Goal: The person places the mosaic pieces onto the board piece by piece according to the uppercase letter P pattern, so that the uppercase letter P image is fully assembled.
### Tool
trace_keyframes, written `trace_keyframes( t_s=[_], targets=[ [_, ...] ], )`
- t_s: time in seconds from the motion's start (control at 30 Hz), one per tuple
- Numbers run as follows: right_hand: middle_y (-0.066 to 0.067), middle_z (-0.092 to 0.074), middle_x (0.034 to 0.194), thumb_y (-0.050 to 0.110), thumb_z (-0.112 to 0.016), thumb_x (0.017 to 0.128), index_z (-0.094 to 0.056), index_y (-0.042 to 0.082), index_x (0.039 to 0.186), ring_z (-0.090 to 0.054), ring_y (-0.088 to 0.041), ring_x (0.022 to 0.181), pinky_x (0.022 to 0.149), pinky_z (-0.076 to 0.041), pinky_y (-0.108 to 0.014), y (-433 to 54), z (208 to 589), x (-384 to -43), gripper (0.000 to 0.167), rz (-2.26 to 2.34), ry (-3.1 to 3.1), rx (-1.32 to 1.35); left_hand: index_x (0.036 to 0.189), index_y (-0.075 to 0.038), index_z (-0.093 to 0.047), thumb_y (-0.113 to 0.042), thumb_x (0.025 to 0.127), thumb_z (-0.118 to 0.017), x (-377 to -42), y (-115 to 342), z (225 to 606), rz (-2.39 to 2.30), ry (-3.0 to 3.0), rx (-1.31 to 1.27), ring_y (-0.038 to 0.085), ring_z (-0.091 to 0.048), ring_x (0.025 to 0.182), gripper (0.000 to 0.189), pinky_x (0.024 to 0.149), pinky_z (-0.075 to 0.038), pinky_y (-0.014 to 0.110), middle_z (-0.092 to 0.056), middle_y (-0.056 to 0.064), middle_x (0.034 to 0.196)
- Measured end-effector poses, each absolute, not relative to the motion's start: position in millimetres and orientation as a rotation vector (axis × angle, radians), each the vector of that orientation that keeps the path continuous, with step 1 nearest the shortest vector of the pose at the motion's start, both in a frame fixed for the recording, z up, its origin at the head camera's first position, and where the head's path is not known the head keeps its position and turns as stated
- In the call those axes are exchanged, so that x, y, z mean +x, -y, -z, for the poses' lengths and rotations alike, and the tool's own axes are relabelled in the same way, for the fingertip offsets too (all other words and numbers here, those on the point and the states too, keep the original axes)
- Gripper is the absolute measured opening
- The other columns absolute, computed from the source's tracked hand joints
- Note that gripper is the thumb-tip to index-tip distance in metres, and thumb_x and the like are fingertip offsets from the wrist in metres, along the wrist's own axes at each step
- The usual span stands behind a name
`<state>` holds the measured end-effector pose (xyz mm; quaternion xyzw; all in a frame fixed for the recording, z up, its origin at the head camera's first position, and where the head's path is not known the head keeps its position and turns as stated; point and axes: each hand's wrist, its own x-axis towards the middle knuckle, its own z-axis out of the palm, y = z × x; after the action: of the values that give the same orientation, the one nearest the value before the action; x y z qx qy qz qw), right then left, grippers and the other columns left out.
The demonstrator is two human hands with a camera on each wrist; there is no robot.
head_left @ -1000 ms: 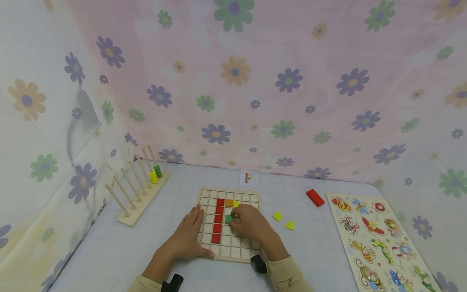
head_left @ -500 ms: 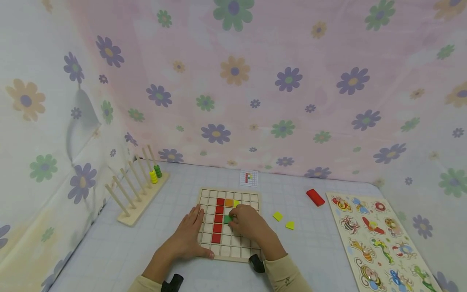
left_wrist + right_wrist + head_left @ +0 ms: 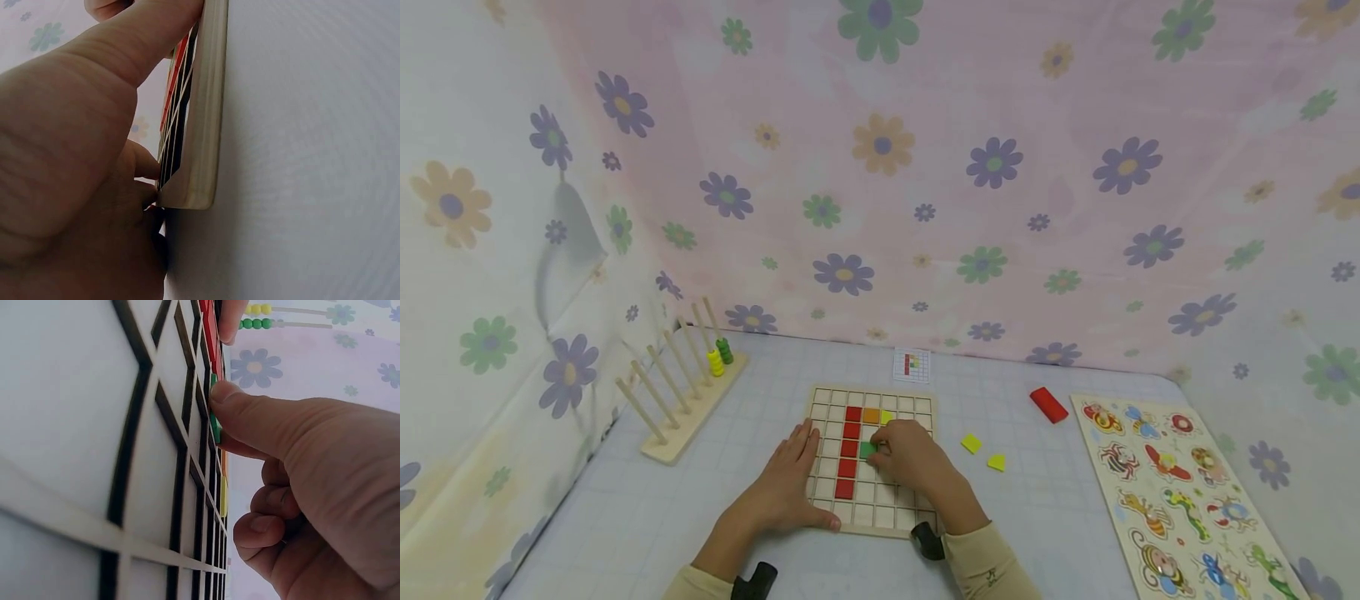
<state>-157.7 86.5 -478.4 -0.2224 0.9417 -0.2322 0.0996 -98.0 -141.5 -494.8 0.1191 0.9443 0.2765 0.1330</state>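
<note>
A wooden grid board [image 3: 887,532] lies on the table between both hands. One column of it holds several red square tiles [image 3: 848,448], with an orange tile [image 3: 871,415] and a yellow tile [image 3: 887,416] to the right of the top one. My right hand [image 3: 917,462] pinches a green tile [image 3: 867,450] with thumb and index finger at a cell beside the middle red tile. In the right wrist view the thumb lies on the green tile [image 3: 215,428] and the other fingers are curled. My left hand [image 3: 782,483] rests along the board's left edge, fingers straight, thumb at the near-left corner.
Two yellow pieces [image 3: 971,443] lie right of the board, with a red block [image 3: 1048,405] beyond. A small pattern card [image 3: 912,366] lies behind. At the left stands a peg rack [image 3: 681,421] with yellow and green beads; an insect puzzle board [image 3: 1180,500] is at the right.
My right hand has shifted the green tile slightly left, closer to the red column, and it now appears to lie in its cell. My left hand has stayed put.
</note>
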Motion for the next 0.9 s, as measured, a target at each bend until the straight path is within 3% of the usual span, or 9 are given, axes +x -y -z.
trace_keyframes(
  t_s=[0.17,0.3,0.47,0.9],
  targets=[
    [-0.001,-0.077,0.105,0.034,-0.079,0.089,-0.08,0.012,0.109,-0.068,-0.017,0.098,0.087,-0.059,-0.038,-91.6,477.8,-156.8,0.029,0.69,-2.803,-0.649,0.161,0.002,-0.019,-0.065,0.06,-0.091,-99.1,140.1,494.1,-0.805,-2.726,0.343,0.039,-0.009,0.16,0.141,0.128,-0.016,0.059,-0.009,0.021,0.172],
    [0.001,-0.075,0.096,0.033,-0.079,0.089,-0.079,0.011,0.111,-0.063,-0.013,0.084,0.075,-0.056,-0.031,-102.0,473.9,-156.9,0.031,0.711,-2.836,-0.662,0.162,0.001,-0.019,-0.065,0.059,-0.091,-99.5,139.2,493.2,-0.808,-2.724,0.337,0.038,-0.008,0.16,0.142,0.129,-0.015,0.058,-0.009,0.02,0.172],
    [0.006,-0.053,0.071,0.026,-0.08,0.089,-0.078,0.01,0.114,-0.043,-0.009,0.066,0.059,-0.037,-0.023,-121.4,468.9,-160.9,0.03,0.767,-2.863,-0.607,0.162,0.001,-0.019,-0.063,0.059,-0.092,-99.2,139.0,493.0,-0.816,-2.718,0.326,0.038,-0.008,0.16,0.142,0.129,-0.014,0.058,-0.008,0.02,0.172],
    [0.0,-0.044,0.071,0.018,-0.082,0.086,-0.078,0.013,0.116,-0.042,-0.013,0.068,0.061,-0.033,-0.028,-195.7,467.2,-168.0,0.031,0.799,-2.87,-0.326,0.162,0.001,-0.019,-0.063,0.06,-0.092,-96.1,140.6,494.4,-0.805,-2.723,0.312,0.038,-0.009,0.16,0.141,0.129,-0.015,0.058,-0.008,0.02,0.172]
  ],
)
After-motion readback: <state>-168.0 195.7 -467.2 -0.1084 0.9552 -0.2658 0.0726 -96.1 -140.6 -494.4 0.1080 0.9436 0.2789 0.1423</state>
